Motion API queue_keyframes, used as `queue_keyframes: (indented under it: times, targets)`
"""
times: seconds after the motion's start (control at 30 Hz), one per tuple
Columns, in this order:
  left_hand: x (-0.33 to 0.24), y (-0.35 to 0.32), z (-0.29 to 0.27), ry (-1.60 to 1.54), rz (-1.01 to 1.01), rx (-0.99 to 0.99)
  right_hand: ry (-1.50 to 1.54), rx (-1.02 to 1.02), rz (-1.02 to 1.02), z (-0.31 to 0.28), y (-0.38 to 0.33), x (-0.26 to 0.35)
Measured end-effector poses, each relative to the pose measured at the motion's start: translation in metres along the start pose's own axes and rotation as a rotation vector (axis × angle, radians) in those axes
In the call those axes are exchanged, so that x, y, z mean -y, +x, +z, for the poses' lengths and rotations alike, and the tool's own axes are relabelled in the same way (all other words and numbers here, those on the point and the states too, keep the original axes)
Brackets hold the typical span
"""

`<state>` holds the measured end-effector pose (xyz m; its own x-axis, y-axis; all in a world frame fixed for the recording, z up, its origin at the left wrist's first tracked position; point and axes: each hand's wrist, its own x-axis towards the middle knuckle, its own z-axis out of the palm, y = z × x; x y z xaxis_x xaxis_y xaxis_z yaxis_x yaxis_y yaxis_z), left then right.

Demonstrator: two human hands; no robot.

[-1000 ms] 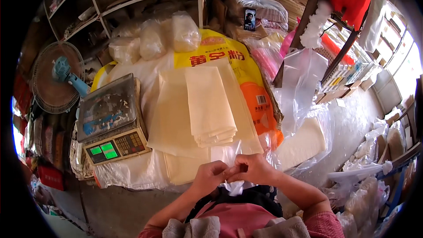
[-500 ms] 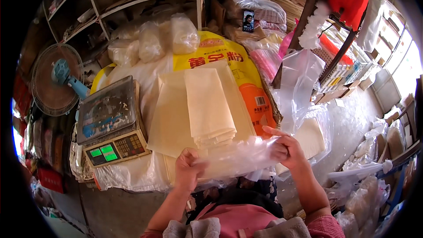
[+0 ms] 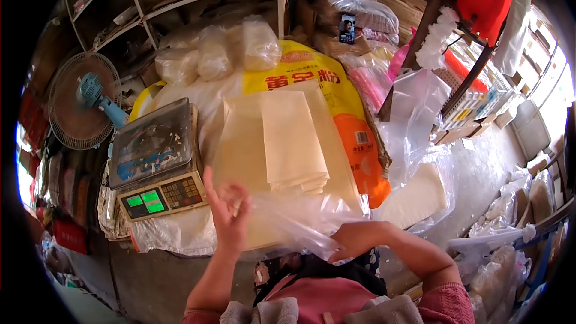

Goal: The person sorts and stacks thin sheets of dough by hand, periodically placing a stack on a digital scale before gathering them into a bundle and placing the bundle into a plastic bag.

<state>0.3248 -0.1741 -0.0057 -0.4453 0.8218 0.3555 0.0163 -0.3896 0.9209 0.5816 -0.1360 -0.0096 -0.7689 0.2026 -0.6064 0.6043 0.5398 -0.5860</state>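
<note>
A clear plastic bag stretches loosely in front of me, over the near edge of the pale sheets. My right hand grips its right end, fingers wrapped round the film. At the bag's left end is my left hand, index finger pointing up and the others apart and slightly blurred; it holds nothing I can see. Just beyond the bag, a folded stack of cream sheets lies on larger flat cream sheets.
A digital scale with a lit green display stands left of the sheets, a fan behind it. A yellow and orange sack lies under the sheets. Stuffed clear bags sit at the back. A bagged cream stack is at right.
My right hand has moved down and left, turning over and pulling the bag's end toward me. My left hand has shifted left and opened its fingers. The view has shifted slightly.
</note>
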Motion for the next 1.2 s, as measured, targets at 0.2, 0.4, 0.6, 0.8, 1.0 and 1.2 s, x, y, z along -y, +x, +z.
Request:
queue_keyframes:
  times: [0.2, 0.4, 0.6, 0.8, 1.0, 1.2]
  targets:
    - [0.011, 0.001, -0.011, 0.453, -0.292, 1.195, 0.318, 0.061, -0.050, -0.034, -0.009, -0.001]
    - [0.026, 0.011, -0.036, -1.285, -0.715, 0.688, 1.427, -0.347, -0.745, -0.004, -0.030, -0.087]
    - [0.124, 0.067, -0.024, -0.254, -0.606, 0.143, 1.718, -1.105, -0.498, -0.049, 0.064, -0.072]
    - [0.154, 0.045, -0.017, 0.832, -0.350, 0.506, 0.669, -1.248, 0.107, -0.007, 0.105, -0.133]
    - [0.188, 0.059, -0.020, 0.175, -0.875, 0.355, 0.843, -1.134, -0.210, -0.015, 0.090, -0.107]
    - [0.139, 0.039, -0.004, -0.444, -0.931, 0.414, 1.710, -0.701, -0.457, 0.000, 0.079, -0.098]
